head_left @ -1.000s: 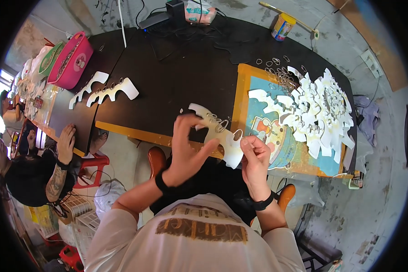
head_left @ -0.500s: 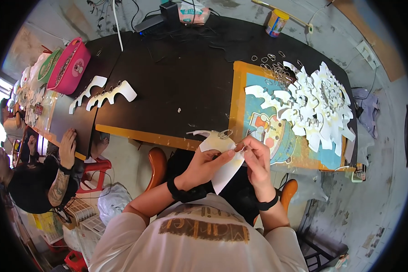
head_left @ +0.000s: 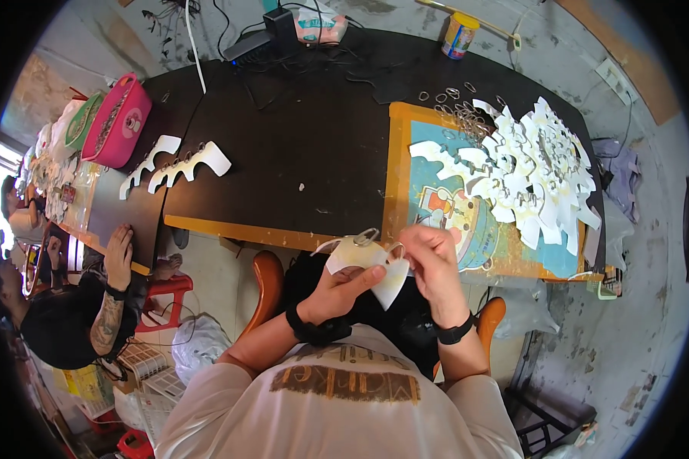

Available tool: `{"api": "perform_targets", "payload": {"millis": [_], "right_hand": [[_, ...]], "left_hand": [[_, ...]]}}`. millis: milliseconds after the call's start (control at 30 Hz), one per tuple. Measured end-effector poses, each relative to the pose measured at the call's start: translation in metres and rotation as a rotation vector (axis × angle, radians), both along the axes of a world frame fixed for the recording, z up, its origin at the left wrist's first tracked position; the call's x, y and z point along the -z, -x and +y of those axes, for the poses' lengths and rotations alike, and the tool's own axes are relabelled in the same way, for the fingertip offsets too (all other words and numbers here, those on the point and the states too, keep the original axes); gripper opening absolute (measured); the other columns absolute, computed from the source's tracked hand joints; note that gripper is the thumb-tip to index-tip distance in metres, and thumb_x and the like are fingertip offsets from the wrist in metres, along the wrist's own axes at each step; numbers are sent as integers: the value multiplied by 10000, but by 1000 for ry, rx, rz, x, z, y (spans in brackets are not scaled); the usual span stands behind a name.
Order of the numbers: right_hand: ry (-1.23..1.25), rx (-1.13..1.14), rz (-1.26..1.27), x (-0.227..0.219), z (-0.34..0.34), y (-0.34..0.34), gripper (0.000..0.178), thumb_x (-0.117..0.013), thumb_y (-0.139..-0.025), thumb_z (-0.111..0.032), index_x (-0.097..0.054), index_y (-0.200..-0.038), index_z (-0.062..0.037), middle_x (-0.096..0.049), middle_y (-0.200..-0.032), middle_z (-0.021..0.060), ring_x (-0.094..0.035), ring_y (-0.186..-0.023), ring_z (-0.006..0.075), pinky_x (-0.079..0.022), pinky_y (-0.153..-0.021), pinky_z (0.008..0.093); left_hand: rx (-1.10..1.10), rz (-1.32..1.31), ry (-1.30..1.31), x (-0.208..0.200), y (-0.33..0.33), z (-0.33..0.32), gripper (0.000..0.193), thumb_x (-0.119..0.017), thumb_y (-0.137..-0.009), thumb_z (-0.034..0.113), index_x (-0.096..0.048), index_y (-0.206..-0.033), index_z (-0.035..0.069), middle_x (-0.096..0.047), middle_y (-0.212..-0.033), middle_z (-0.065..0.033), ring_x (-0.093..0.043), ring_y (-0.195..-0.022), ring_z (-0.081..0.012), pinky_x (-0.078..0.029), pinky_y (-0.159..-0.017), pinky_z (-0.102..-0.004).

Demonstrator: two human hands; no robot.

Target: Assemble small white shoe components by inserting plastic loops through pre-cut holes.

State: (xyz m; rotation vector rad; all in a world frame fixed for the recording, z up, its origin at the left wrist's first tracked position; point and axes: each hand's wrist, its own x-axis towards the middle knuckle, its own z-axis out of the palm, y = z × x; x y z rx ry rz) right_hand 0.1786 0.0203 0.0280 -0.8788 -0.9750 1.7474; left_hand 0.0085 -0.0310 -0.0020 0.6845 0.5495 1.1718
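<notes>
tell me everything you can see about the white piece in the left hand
The white piece is a thin, flat-looking strip, perhaps card or plastic, with yellowish tinting and curved cut-outs along its edge. Metal rings sit along its upper side. It is held tilted near the table's front edge, one pointed end angled downward. The left hand grips it, thumb on its face; the right hand is at its right end, contact unclear.

Left hand (head_left: pixel 335 294) grips white cutout (head_left: pixel 391 285); right hand (head_left: pixel 435 266) close at its ring. Worktop (head_left: pixel 298 145): heap of white cutouts (head_left: pixel 540 183) between 2 and 3 o'clock, pink basket (head_left: pixel 133 126) at 10 o'clock.
</notes>
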Motion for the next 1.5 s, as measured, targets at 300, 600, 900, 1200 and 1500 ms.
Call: {"api": "perform_targets", "payload": {"millis": [300,600,900,1200,1500], "right_hand": [[-286,-77,-294,-9,4,0,122,-635,-891,15,-630,-1010,-12,-658,-888,7,-578,-784,41,-433,-650,178],[-455,177,-422,-5,-6,14,112,-592,-884,44,-652,-969,3,-654,-949,72,-576,-801,102,-426,-675,214],[-798,447,-820,6,-15,30,177,-677,-780,59,-656,-953,30,-674,-902,156,-648,-785,310,-504,-685,339],[-786,430,-931,1,-11,34,114,-686,-783,17,-668,-896,3,-676,-886,136,-631,-764,325,-489,-716,370],[-796,16,-979,16,26,15,42,-670,-787,-44,-653,-825,-47,-626,-781,86,-601,-763,306,-463,-700,388]], "left_hand": [[-147,405,-251,10,2,12,483,-797,-786,102,-569,-1200,-1,-575,-1118,-48,-536,-1013,-115,-455,-879,-295],[-421,115,-54,10,-2,15,225,-646,-892,-32,-648,-1117,-49,-676,-1052,-71,-624,-934,-94,-494,-844,-234],[-518,190,-53,9,-15,16,198,-597,-916,-48,-606,-1112,-26,-674,-1027,-60,-629,-960,-106,-486,-850,-237],[-452,99,-179,29,-19,20,487,-492,-893,-133,-414,-1336,51,-507,-1283,-80,-516,-1196,-160,-417,-1007,-312],[-644,211,-56,20,-5,4,497,-568,-898,-63,-303,-1298,66,-471,-1191,-86,-535,-1016,-144,-441,-888,-286]]}}
